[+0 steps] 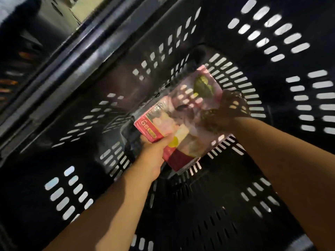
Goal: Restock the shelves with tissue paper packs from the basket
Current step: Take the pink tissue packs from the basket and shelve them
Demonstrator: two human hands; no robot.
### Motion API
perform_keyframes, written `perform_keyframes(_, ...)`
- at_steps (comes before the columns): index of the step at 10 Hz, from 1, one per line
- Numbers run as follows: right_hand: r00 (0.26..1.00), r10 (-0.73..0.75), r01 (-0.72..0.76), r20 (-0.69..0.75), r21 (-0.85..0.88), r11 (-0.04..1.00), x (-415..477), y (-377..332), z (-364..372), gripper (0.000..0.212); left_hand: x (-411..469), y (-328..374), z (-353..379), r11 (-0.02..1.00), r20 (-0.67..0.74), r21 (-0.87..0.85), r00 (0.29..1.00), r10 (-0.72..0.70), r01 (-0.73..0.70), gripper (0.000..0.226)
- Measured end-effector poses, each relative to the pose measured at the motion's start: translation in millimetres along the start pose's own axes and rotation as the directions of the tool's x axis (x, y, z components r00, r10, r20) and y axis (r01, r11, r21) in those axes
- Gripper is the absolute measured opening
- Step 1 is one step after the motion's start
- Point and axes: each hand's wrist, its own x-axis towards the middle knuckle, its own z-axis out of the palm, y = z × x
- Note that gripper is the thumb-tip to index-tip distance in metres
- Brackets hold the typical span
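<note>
The pack (181,113) lies at the bottom of the basket (72,192), wrapped in glossy film. The left hand (154,151) grips its near-left corner, fingers curled round it. The right hand (226,113) is at its right edge in shadow; I cannot tell whether it grips. The pack is probably light and soft, with slippery film, so take it by both ends and squeeze gently.

The head view looks steeply down, close, into the basket (208,29).
</note>
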Motion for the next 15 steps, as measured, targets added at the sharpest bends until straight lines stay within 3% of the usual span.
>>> perform_keyframes(1,0.996,-0.063,0.065,-0.057,0.035,0.997,8,13,11,0.014,-12,-5,0,0.997,-0.014,-0.078,1.0,0.01,-0.011,0.057)
perform_keyframes(2,0.993,-0.058,0.074,-0.106,0.154,0.985,-5,16,18,0.017,-25,-12,-10,0.998,-0.031,-0.066,0.999,-0.009,0.007,0.058)
perform_keyframes(3,0.966,-0.039,0.05,-0.256,0.037,0.998,-44,23,19,0.031,-61,-11,-26,0.998,-0.019,-0.038,0.998,-0.055,0.054,0.056)
perform_keyframes(4,0.928,-0.021,0.016,-0.373,-0.014,1.0,-92,18,14,0.072,-98,-4,-37,1.0,-0.014,-0.013,1.0,-0.025,0.025,0.059)
perform_keyframes(5,0.891,0.001,0.016,-0.455,0.032,0.999,-171,5,8,0.094,-159,17,-57,0.998,0.014,0.031,0.998,0.058,-0.059,0.067)
perform_keyframes(8,0.844,-0.038,0.118,-0.536,0.116,0.986,-370,-14,5,0.091,-331,61,-118,0.947,0.07,0.099,0.951,0.3,-0.306,0.08)
perform_keyframes(9,0.782,-0.125,0.255,-0.611,0.13,0.958,-461,-29,13,0.087,-414,82,-161,0.879,0.117,0.144,0.889,0.442,-0.455,0.078)
perform_keyframes(10,0.757,-0.124,0.297,-0.641,0.169,0.94,-506,-42,23,0.088,-459,96,-191,0.838,0.152,0.143,0.848,0.508,-0.527,0.068)
perform_keyframes(11,0.759,-0.231,0.401,-0.608,0.156,0.903,-560,-65,45,0.095,-524,104,-240,0.771,0.061,0.127,0.781,0.622,-0.624,0.067)
perform_keyframes(12,0.75,-0.368,0.5,-0.55,0.107,0.859,-585,-81,51,0.085,-561,97,-268,0.739,-0.069,0.111,0.737,0.673,-0.665,0.076)
perform_keyframes(13,0.624,-0.621,0.669,-0.474,-0.087,0.738,-632,-105,55,0.061,-604,78,-298,0.687,-0.182,0.027,0.672,0.718,-0.727,0.076)
perform_keyframes(14,0.587,-0.681,0.713,-0.438,-0.118,0.691,-668,-118,62,0.069,-631,63,-312,0.636,-0.231,0.01,0.617,0.753,-0.772,0.075)
perform_keyframes(15,0.453,-0.797,0.815,-0.4,-0.175,0.552,-711,-136,81,0.081,-674,35,-332,0.574,-0.36,-0.022,0.542,0.759,-0.818,0.085)
